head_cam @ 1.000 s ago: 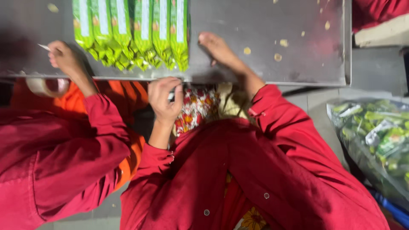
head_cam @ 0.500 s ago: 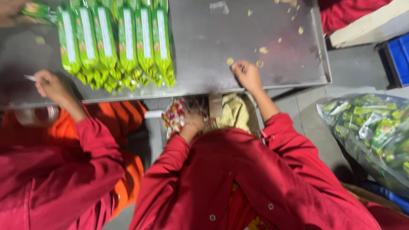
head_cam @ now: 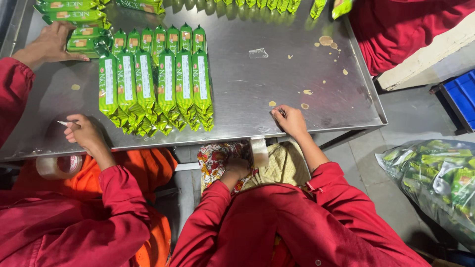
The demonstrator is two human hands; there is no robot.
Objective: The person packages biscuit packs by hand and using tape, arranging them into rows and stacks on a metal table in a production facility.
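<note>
On the steel table point(head_cam: 307, 59), green packets point(head_cam: 156, 81) lie in rows; right hand point(head_cam: 289, 120) rests empty, left hand point(head_cam: 237, 167) grips tape roll point(head_cam: 259, 151)

Steel table with rows of green packets

The steel table point(head_cam: 247, 84) bears, well to the left of the right hand point(head_cam: 291, 121) resting at its near edge, a row of long green packets point(head_cam: 156, 86) lying side by side, with a second row of green packets point(head_cam: 158, 38) just beyond them. Further left, by a co-worker's hand point(head_cam: 49, 43), lie stacked green packets point(head_cam: 74, 15); more packets point(head_cam: 257, 4) line the far edge. Pale crumbs point(head_cam: 307, 92) lie just beyond the right hand, larger crumbs point(head_cam: 326, 40) farther off, and a clear scrap of wrapper point(head_cam: 258, 53) sits between. Another co-worker's hand point(head_cam: 84, 132) rests at the near-left edge.
</note>
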